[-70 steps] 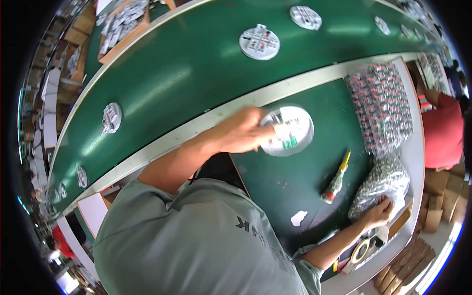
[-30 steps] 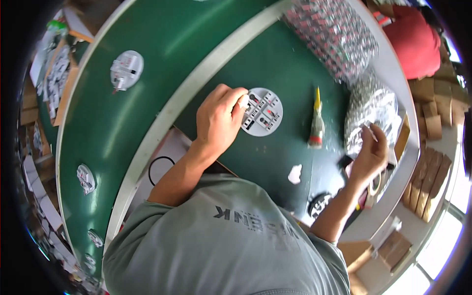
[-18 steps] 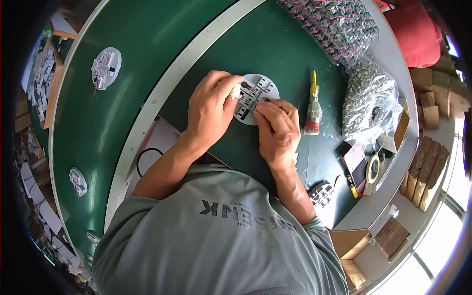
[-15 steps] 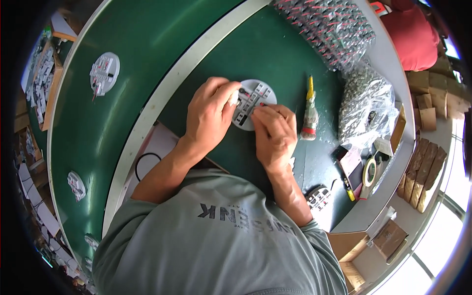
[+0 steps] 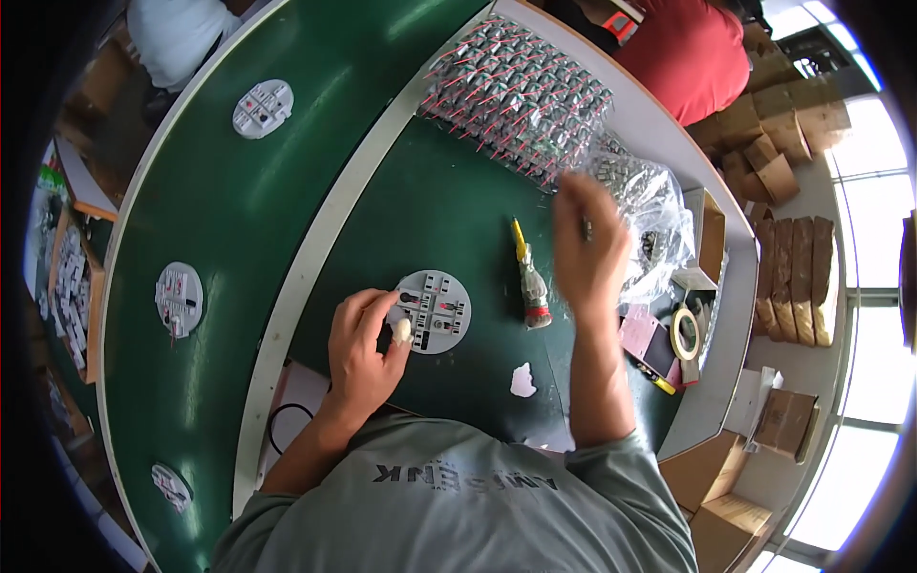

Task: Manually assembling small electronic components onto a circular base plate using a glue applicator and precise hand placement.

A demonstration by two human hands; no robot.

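Observation:
A round pale-grey plate [image 5: 458,310] with slots and small dark and red parts lies on the green work surface in front of me. My left hand [image 5: 365,351] pinches its left edge, a whitish finger cover [image 5: 402,331] on one digit. Off to the right my right hand [image 5: 594,244] is raised beside a clear plastic bag [image 5: 659,205] of small metallic parts. Motion blurs its fingers, and I cannot make out anything in them. Between the hands lies a brush [image 5: 535,296] with a yellow handle and plastic-wrapped lower part.
Bundled dark parts with red wires [image 5: 521,95] lie at the back. A tape roll [image 5: 684,332] and yellow marker [image 5: 655,380] sit at the right. A white scrap [image 5: 522,380] lies nearer me. More round plates [image 5: 180,301] rest on the green strip at left. A person in red [image 5: 683,57] is beyond.
My right hand has left the round plate and moved right and away, near the plastic bag. My left hand stays at the plate's left edge. The whole view has shifted.

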